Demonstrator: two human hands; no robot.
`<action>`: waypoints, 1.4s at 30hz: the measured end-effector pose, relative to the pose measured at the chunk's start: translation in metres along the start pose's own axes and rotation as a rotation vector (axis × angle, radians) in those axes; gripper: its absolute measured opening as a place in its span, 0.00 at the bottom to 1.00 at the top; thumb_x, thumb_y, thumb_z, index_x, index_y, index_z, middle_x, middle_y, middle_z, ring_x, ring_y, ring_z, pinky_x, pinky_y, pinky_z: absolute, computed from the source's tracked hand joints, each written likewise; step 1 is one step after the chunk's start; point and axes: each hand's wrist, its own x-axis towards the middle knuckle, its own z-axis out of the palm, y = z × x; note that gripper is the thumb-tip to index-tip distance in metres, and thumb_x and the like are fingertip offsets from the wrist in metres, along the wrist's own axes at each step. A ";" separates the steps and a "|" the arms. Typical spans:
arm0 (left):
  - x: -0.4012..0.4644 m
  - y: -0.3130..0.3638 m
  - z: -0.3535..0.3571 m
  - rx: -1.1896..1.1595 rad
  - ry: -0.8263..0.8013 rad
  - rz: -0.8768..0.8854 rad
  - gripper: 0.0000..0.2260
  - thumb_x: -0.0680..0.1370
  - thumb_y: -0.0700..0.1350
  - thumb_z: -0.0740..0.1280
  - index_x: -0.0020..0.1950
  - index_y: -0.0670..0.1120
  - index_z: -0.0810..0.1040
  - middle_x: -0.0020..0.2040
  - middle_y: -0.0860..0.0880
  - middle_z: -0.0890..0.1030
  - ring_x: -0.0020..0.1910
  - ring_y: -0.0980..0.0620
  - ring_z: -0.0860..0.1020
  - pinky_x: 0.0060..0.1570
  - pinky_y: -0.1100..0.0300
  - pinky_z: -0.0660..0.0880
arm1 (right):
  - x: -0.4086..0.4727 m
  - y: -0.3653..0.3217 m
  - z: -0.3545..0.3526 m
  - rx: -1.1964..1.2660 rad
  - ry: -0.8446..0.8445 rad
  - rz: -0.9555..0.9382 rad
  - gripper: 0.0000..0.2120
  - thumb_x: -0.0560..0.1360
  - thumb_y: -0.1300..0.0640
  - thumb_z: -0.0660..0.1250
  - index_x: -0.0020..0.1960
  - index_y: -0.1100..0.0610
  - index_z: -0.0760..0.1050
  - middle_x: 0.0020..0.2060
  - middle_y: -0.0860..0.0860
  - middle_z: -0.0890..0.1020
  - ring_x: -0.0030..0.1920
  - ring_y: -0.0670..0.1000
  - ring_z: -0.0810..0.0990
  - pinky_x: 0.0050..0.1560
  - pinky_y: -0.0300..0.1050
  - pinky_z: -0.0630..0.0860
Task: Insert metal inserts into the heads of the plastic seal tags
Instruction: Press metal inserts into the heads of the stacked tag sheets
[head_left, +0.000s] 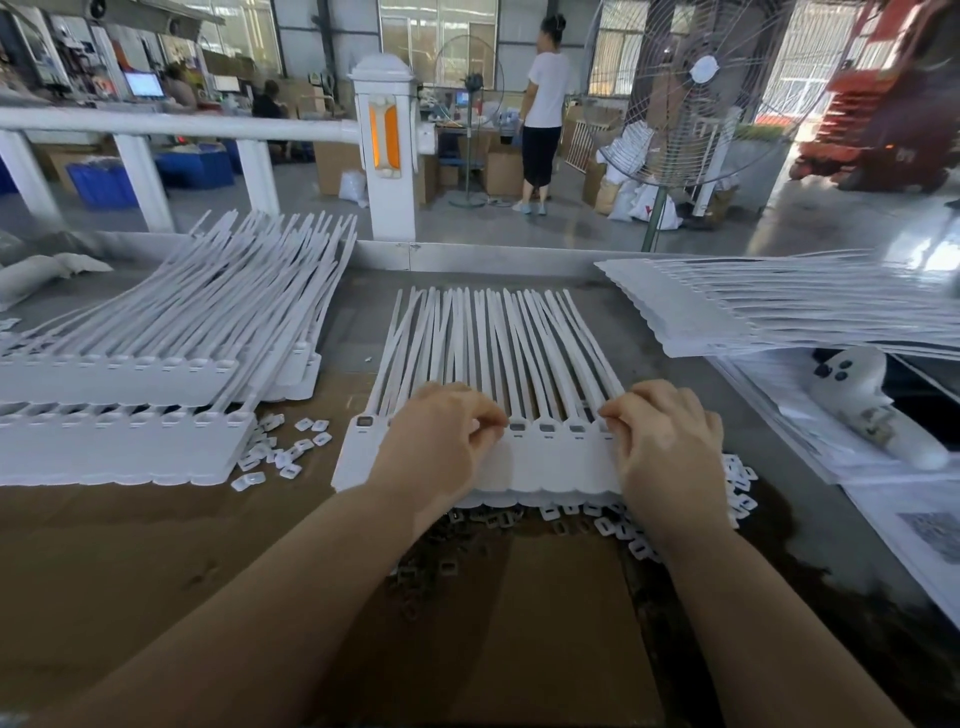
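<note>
A joined strip of white plastic seal tags (524, 447) is lying on the grey tabletop (353, 306), tails pointing away. Both hands are resting on its row of heads: the left hand (441, 441) and right hand (667, 447) are curling their fingertips down onto the heads; whether they are pinching anything, I cannot tell. Small metal inserts (280, 457) are lying scattered beside white tag stacks (156, 353).

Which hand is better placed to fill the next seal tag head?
Probably the right hand: its fingertips sit at the strip of seal tags beside visible heads, with loose inserts just beneath it.
</note>
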 end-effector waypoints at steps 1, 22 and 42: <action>0.000 0.002 0.003 -0.005 -0.014 0.013 0.07 0.77 0.44 0.65 0.53 0.51 0.82 0.44 0.60 0.74 0.48 0.60 0.70 0.47 0.72 0.63 | 0.000 0.000 0.000 0.029 0.003 -0.011 0.07 0.68 0.70 0.70 0.42 0.60 0.80 0.42 0.54 0.79 0.43 0.58 0.76 0.46 0.49 0.66; -0.001 -0.001 0.034 0.075 0.018 -0.007 0.10 0.76 0.59 0.62 0.56 0.61 0.71 0.58 0.60 0.75 0.62 0.56 0.63 0.53 0.64 0.48 | 0.013 -0.012 -0.013 -0.031 -0.383 -0.088 0.10 0.75 0.64 0.63 0.53 0.55 0.78 0.52 0.51 0.75 0.54 0.53 0.73 0.55 0.48 0.70; -0.003 -0.001 0.033 0.102 -0.008 -0.015 0.11 0.76 0.60 0.61 0.57 0.61 0.70 0.60 0.60 0.74 0.63 0.56 0.62 0.53 0.63 0.47 | 0.030 -0.005 -0.014 0.210 -0.472 0.120 0.14 0.75 0.68 0.60 0.40 0.51 0.74 0.47 0.50 0.76 0.46 0.49 0.75 0.50 0.46 0.72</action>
